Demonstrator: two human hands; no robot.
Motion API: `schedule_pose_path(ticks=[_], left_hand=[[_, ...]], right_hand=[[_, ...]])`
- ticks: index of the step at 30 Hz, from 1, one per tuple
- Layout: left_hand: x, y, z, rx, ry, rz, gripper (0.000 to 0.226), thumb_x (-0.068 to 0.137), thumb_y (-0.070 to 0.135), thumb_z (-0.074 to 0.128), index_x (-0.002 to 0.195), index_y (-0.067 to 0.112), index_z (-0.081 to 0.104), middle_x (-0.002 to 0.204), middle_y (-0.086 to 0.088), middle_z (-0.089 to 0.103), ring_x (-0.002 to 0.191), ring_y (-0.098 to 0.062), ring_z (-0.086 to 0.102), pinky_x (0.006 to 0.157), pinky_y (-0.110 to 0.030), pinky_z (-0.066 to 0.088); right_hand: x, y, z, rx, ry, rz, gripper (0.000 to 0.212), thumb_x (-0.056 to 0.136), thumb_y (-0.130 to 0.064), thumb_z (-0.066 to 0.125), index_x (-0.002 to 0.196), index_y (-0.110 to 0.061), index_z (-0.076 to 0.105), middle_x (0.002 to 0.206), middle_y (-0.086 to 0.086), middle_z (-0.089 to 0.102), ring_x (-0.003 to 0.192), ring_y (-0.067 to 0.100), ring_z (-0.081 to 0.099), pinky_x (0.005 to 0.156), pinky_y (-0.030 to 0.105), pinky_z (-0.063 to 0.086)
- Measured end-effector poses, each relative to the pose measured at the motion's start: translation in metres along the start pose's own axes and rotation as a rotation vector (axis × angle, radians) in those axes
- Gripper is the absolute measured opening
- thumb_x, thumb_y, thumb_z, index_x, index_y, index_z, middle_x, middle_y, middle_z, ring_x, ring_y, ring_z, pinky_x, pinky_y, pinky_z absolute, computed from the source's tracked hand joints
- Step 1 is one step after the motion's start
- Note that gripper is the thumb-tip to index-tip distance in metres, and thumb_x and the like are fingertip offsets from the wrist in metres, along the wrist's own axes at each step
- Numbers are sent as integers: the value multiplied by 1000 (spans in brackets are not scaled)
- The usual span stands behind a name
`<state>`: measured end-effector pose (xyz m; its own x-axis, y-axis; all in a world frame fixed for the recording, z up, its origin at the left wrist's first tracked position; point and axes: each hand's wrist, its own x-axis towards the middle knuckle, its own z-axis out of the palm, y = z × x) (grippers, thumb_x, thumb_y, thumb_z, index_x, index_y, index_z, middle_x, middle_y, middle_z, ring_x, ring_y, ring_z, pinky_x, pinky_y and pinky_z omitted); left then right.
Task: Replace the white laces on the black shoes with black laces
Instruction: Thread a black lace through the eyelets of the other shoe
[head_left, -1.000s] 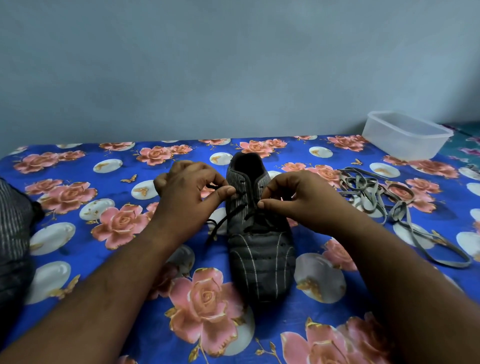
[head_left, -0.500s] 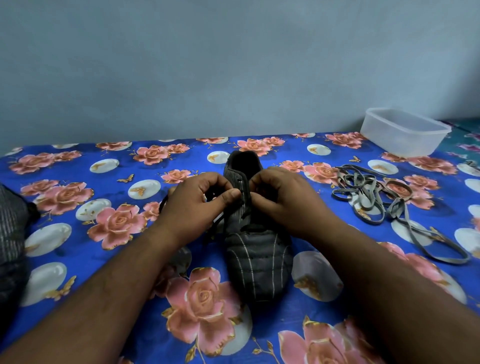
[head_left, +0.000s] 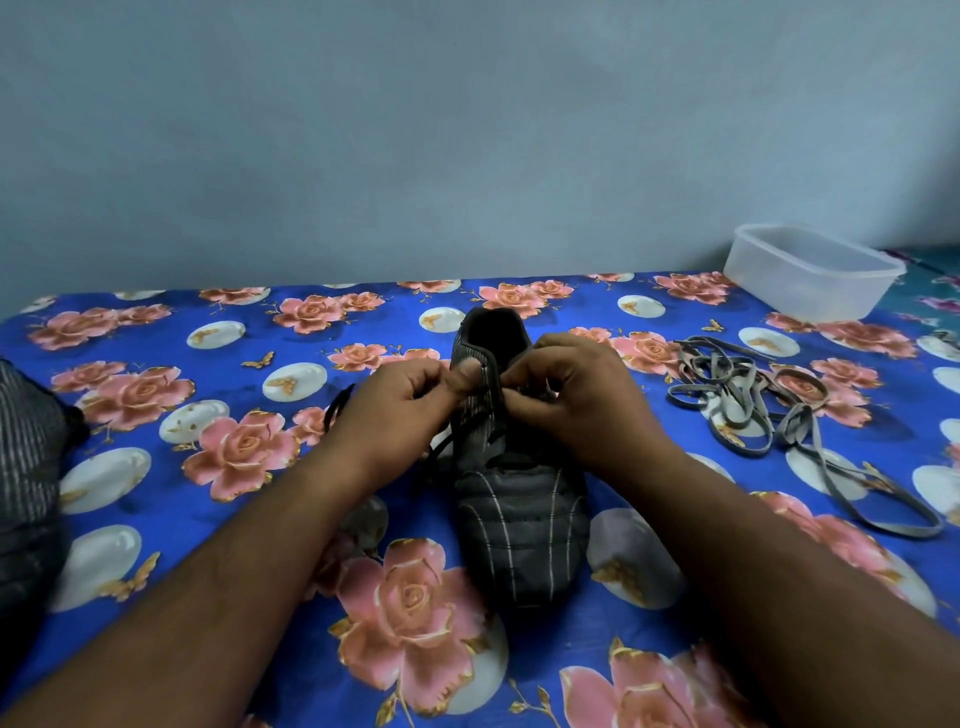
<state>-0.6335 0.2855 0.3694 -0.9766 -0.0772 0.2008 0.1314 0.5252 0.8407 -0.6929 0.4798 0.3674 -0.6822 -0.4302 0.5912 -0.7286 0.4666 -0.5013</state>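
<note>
- Both forearms enter from the bottom edge, cut off there, and cross a blue cloth (head_left: 156, 623) printed with pink roses; what lies under the cloth cannot be told.
- A dark bundle (head_left: 26, 467) is cut off by the left edge; too little shows to name it.
- The shoe (head_left: 519, 530) lies in the middle, toe toward the person, dark with thin pale stripes. Its opening faces the wall.
- A black lace (head_left: 441, 457) runs from the eyelets out to the shoe's left; its tip shows beyond the left wrist, the rest hidden by the hand.
- The left hand (head_left: 400, 410) has curled fingers and its thumb pressed on the shoe's upper flap; the grip pinches the flap edge.
- The right hand (head_left: 576, 400) is curled tight just beside it, fingertips pinching at the top eyelets. It seems to hold the lace, though the strand itself is hidden by the fingers.
- Pale laces (head_left: 753, 405) lie loose in a tangle to the right, apart from the shoe.
- A clear plastic box (head_left: 810, 275) sits at the far right by the wall.
</note>
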Motion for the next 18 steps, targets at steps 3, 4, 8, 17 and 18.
schedule_pose_path(ticks=[3, 4, 8, 17, 18], left_hand=[[-2, 9, 0, -115, -37, -195, 66, 94, 67, 45, 57, 15, 64, 65, -13, 53, 56, -20, 46, 54, -25, 39], [-3, 11, 0, -153, -68, -242, 63, 95, 63, 49, 57, 16, 65, 68, -16, 54, 57, -21, 46, 57, -26, 40], [-7, 17, 0, -314, -148, -366, 46, 96, 47, 62, 63, 15, 70, 56, -8, 44, 49, -18, 38, 50, -27, 35], [-7, 19, -4, -344, -127, -364, 31, 90, 39, 71, 72, 15, 73, 54, 0, 30, 46, -12, 29, 38, -18, 33], [-7, 19, -4, -331, -119, -359, 31, 90, 40, 71, 71, 15, 74, 55, -1, 32, 48, -12, 30, 38, -17, 34]], right_hand=[[1, 1, -2, -4, 9, -48, 8, 74, -30, 77, 73, -23, 72, 70, -13, 61, 67, -2, 52, 62, 28, 43], [1, 2, -3, 6, 0, -61, 9, 75, -26, 79, 72, -24, 71, 69, -12, 61, 65, 1, 53, 61, 29, 45], [1, 4, -10, 99, -79, -37, 33, 79, -15, 83, 70, -40, 63, 66, -21, 61, 63, 3, 56, 61, 23, 45], [2, 6, -15, 263, -288, 195, 16, 97, -15, 67, 105, -22, 78, 92, -2, 78, 85, 11, 72, 82, 36, 59], [2, 6, -13, 223, -315, 187, 14, 97, -19, 67, 105, -23, 78, 92, -2, 77, 88, 15, 72, 83, 42, 58]])
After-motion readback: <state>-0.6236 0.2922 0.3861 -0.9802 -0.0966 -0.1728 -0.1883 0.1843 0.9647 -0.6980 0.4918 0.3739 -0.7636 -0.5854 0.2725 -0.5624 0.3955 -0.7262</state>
